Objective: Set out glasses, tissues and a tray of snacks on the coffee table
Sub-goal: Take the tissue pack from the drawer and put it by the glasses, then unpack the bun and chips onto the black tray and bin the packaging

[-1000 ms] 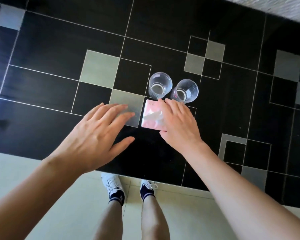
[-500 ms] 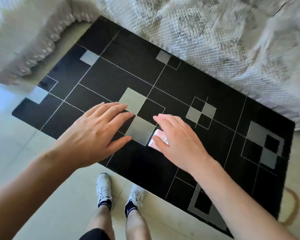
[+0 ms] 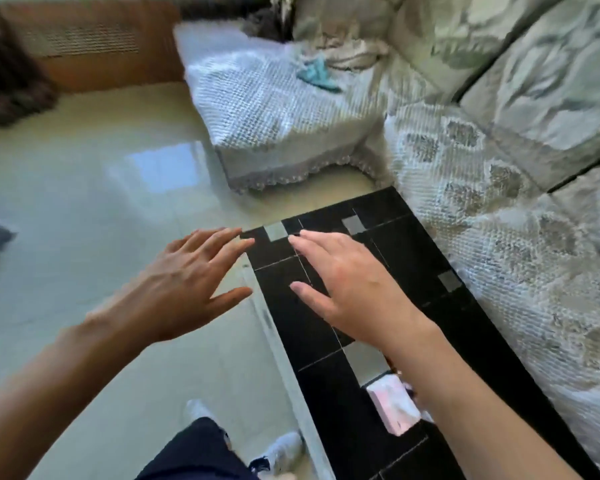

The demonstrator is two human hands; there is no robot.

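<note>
Your left hand (image 3: 187,282) is in centre frame, palm down, fingers straight and spread, holding nothing. It sits over the pale glossy tiled floor (image 3: 84,209), fingertips just short of the table's far-left corner.

Your right hand (image 3: 354,289) is just right of it, also flat, fingers extended and slightly spread, nothing in its grasp. It's above the black rectangular coffee table with grey square insets and thin white lines (image 3: 326,427). Can't tell whether it's touching the tabletop or hovering.

The pink and white soft tissue pack (image 3: 392,405) lies on the table in the lower right of the frame, below and behind your right hand, right beside your right forearm, which hides its right edge. Neither hand touches it. Your left hand is well apart from it.

The table runs diagonally from frame centre down to the lower right. The frame is motion-blurred, so fine detail is soft.

Along the right side and upper middle: a sofa under a white textured lace cover (image 3: 482,209), with pale leaf-pattern back cushions (image 3: 551,74) in the upper right. A small teal cloth (image 3: 317,74) lies on the sofa seat, upper centre. A brown wooden slatted cabinet (image 3: 84,43) sits in the upper left.

Bottom centre: your dark shorts leg (image 3: 194,452) and a white sneaker (image 3: 284,448).
</note>
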